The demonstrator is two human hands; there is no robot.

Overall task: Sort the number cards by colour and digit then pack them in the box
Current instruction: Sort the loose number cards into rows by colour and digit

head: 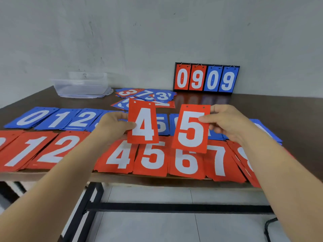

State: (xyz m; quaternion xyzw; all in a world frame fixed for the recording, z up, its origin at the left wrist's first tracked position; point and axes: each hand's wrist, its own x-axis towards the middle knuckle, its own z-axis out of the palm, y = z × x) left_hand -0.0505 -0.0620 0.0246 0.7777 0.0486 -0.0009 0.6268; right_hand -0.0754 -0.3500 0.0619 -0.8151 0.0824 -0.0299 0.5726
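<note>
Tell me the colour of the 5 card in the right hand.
The 5 card is red with a white digit; head view.

wall (pixel 122 32): pale grey plaster, scuffed with dark marks, meets the table's far edge | table (pixel 262 109): dark brown glossy top, lighter front edge | frame (pixel 157 206): black metal legs and crossbar under the top | floor (pixel 148 229): light grey tiles, thin joints | light: soft, even, faint reflections on the tabletop

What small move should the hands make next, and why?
Probably the left hand lowers its red 4 card onto the red 4 pile below it; digit and colour match. The right hand holds a red 5 card over the red 6 pile.
</note>
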